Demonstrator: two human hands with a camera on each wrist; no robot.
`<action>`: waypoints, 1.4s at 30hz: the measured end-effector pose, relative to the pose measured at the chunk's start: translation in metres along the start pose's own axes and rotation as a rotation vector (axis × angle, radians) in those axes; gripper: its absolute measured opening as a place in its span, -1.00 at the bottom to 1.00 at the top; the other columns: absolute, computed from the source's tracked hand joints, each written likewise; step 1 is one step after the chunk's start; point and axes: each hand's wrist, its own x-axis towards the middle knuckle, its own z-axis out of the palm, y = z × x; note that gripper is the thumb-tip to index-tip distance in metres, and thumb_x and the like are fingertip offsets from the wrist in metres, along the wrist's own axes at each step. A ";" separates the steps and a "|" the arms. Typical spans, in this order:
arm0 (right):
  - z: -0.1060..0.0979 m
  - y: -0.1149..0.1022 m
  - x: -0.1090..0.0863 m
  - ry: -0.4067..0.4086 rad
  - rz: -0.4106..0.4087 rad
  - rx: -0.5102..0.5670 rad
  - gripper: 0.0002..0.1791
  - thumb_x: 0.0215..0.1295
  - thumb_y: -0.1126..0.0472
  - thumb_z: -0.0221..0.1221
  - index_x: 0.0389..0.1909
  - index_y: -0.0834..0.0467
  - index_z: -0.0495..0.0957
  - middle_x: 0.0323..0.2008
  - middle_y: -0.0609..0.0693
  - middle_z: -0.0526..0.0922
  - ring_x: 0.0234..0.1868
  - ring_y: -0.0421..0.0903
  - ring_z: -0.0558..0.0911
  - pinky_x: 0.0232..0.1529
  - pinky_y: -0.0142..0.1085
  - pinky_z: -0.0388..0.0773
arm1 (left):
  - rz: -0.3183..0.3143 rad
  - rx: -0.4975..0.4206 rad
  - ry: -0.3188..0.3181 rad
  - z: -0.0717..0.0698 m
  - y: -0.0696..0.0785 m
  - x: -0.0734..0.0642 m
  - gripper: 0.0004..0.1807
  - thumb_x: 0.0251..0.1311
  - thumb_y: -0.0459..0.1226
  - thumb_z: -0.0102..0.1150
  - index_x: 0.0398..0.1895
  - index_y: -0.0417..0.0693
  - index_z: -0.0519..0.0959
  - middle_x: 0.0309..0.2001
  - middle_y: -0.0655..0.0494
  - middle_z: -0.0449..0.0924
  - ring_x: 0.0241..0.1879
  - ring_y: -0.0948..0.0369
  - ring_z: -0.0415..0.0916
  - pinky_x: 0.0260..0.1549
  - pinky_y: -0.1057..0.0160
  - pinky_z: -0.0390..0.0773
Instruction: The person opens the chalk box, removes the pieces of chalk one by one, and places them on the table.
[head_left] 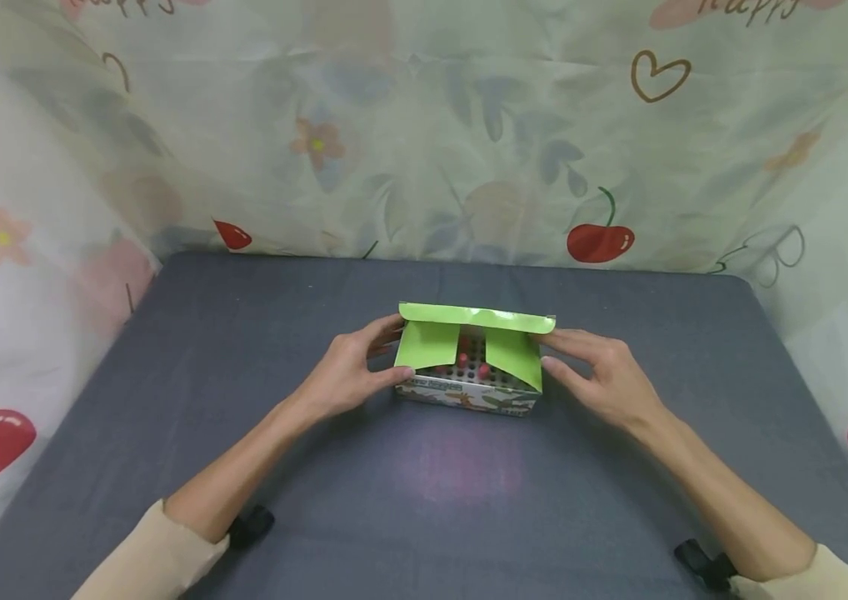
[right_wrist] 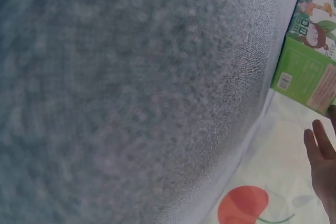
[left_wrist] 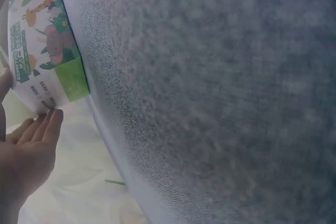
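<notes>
A small printed carton box (head_left: 469, 396) sits on the table with its green lid raised and two green side flaps (head_left: 430, 343) bent inward. Inside, several red-tipped pieces (head_left: 484, 371) stand among rows of dark holes; what they are does not show. My left hand (head_left: 352, 367) holds the box's left end, thumb over the front corner and fingers along the side. At the right end, my right hand (head_left: 600, 375) has its fingertips by the lid and the thumb close to the side. In the right wrist view its fingers (right_wrist: 320, 140) are straight, near the box's green end (right_wrist: 302, 72).
A dark grey cloth (head_left: 424, 517) covers the table. Around its back and sides hang pale curtains (head_left: 424, 150) printed with cherries, flowers and hearts. A black strap (head_left: 251, 527) is on the left wrist and another black strap (head_left: 705, 567) on the right.
</notes>
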 end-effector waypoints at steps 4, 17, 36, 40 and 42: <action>0.002 0.001 0.001 0.001 0.012 0.032 -0.59 0.24 0.25 0.35 0.14 0.13 0.66 0.07 -0.01 0.69 0.14 0.00 0.63 0.20 -0.30 0.45 | -0.001 -0.042 0.022 0.001 0.000 0.000 -0.20 0.13 -0.18 0.46 0.41 -0.08 0.29 0.34 -0.05 0.42 0.23 0.05 0.49 0.15 0.24 0.49; 0.004 0.000 0.005 -0.021 0.012 0.047 -0.54 0.26 0.21 0.35 0.21 0.01 0.62 0.17 -0.12 0.61 0.19 -0.11 0.59 0.18 -0.46 0.41 | 0.003 0.037 -0.020 -0.001 0.000 0.005 -0.14 0.12 -0.10 0.46 0.48 -0.01 0.29 0.39 0.00 0.34 0.23 0.02 0.50 0.12 0.14 0.53; 0.011 -0.001 0.006 -0.179 0.080 -0.042 -0.28 0.38 0.01 0.24 0.48 0.13 0.27 0.51 -0.05 0.17 0.45 0.02 0.28 0.28 0.07 0.33 | 0.096 0.277 -0.078 -0.010 -0.001 0.009 -0.13 0.21 0.06 0.33 0.51 -0.05 0.25 0.54 0.06 0.01 0.43 0.07 0.19 0.24 -0.05 0.38; 0.013 -0.001 0.006 -0.219 0.122 -0.034 -0.24 0.41 -0.04 0.19 0.52 0.13 0.19 0.55 -0.05 0.06 0.48 0.05 0.20 0.31 0.10 0.28 | 0.120 0.285 -0.086 -0.011 -0.002 0.010 -0.13 0.22 0.07 0.32 0.52 -0.05 0.23 0.58 0.12 -0.07 0.47 0.07 0.13 0.26 -0.07 0.36; 0.014 -0.001 0.006 -0.237 0.142 -0.037 -0.23 0.43 -0.06 0.17 0.54 0.11 0.15 0.55 -0.06 0.04 0.49 0.05 0.19 0.32 0.10 0.27 | 0.118 0.290 -0.102 -0.011 -0.002 0.010 -0.11 0.23 0.07 0.31 0.53 -0.04 0.21 0.58 0.15 -0.04 0.48 0.07 0.10 0.27 -0.08 0.34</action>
